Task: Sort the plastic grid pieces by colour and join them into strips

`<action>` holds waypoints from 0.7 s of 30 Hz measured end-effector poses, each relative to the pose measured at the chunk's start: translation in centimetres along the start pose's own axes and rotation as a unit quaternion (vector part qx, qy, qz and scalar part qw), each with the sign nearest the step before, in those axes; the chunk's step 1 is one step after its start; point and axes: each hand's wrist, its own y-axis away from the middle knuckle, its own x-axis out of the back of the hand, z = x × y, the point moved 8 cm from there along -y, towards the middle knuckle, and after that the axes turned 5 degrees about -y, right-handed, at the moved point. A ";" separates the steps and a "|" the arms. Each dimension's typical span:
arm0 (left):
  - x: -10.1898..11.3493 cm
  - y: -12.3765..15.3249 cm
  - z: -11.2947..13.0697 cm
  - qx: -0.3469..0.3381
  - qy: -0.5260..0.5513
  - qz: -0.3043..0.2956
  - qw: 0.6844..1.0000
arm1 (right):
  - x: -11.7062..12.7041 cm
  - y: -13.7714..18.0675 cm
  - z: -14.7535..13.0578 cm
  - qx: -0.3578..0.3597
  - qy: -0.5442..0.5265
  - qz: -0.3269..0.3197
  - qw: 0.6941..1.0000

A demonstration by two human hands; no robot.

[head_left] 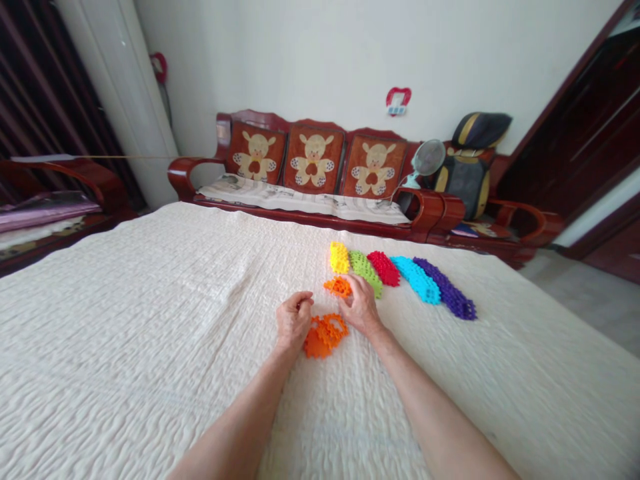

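Note:
Over the white quilted cover, my left hand point(294, 319) is curled closed beside a loose pile of orange toothed plastic pieces point(323, 339); whether anything is in its fingers is hidden. My right hand point(361, 305) has its thumb and fingers around the edge of a small orange cluster point(338, 287), just in front of the yellow stack. Beyond the hands lie rows of similar toothed pieces sorted by colour: a yellow stack point(339, 257), a green row point(364, 268), a red row point(384, 268), a light blue row point(417, 279) and a purple row point(445, 288). My right fingers are close to the green row.
The quilted cover point(150, 320) spreads wide to both sides. Behind its far edge stands a dark red wooden sofa point(310, 210) with bear cushions point(314, 160). A small fan point(427, 159) and a chair with a massage cushion point(464, 183) are at the back right.

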 end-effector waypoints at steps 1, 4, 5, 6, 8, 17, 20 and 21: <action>0.0 0.0 0.1 -0.003 0.000 0.001 1.000 | 0.0 0.0 0.0 0.001 0.000 -0.002 1.000; 0.1 0.0 0.1 -0.004 0.000 0.002 1.000 | -0.1 0.0 0.2 -0.002 -0.002 -0.007 1.000; 0.0 0.0 0.1 -0.003 -0.001 0.001 1.000 | -0.1 0.0 0.2 -0.003 -0.002 -0.007 1.000; 0.0 0.0 0.1 -0.002 -0.004 0.000 1.000 | -0.1 0.0 0.2 -0.004 -0.002 -0.007 1.000; 0.0 0.0 0.1 0.000 -0.005 -0.002 1.000 | -0.2 0.0 0.3 -0.002 0.001 -0.008 1.000; 1.2 -0.1 0.1 0.034 0.058 0.053 0.996 | 0.6 0.1 -0.8 0.020 -0.049 0.014 0.998; 1.5 -0.2 0.1 0.038 0.075 0.069 0.994 | 1.2 0.6 -1.9 0.028 -0.116 -0.007 0.993; 1.5 -0.2 0.1 0.037 0.077 0.070 0.994 | 1.1 1.0 -2.3 0.024 -0.140 -0.041 0.989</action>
